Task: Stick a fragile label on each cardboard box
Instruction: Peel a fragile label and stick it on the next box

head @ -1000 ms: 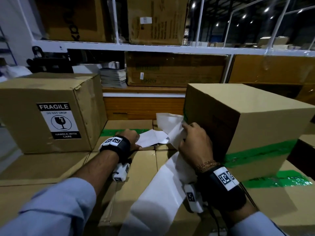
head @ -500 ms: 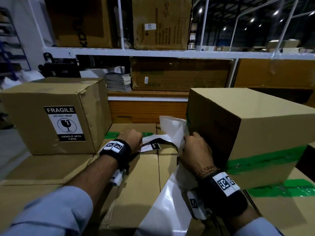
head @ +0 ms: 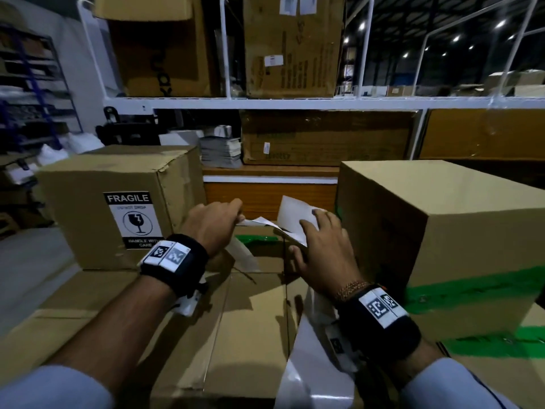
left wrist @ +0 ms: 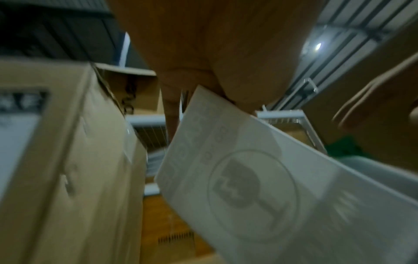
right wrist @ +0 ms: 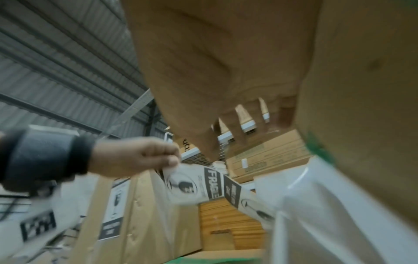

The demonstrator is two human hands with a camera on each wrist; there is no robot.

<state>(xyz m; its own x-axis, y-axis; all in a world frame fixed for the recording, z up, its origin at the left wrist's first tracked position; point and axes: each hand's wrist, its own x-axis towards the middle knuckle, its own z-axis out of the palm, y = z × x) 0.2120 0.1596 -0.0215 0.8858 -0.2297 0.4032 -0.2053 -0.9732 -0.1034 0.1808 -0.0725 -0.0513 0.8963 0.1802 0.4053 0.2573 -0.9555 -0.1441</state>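
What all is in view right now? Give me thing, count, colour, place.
Labelled box: one, brown, on the left, a black-and-white fragile sticker on its front.
Unlabelled box: one, brown with a green tape band, on the right, no sticker on the faces shown.
Fragile label: one, white and black, pinched at its edge, partly peeled.
Backing strip: one, white and glossy, trailing down under the right wrist.
Flat cartons: several, brown, under both boxes.
Shelf rack: one, white, behind, loaded with brown cartons.
Paper stack: one, grey-white, on the lower shelf.
Left hand: pinches the label.
Right hand: fingers spread on the backing strip by the unlabelled box.
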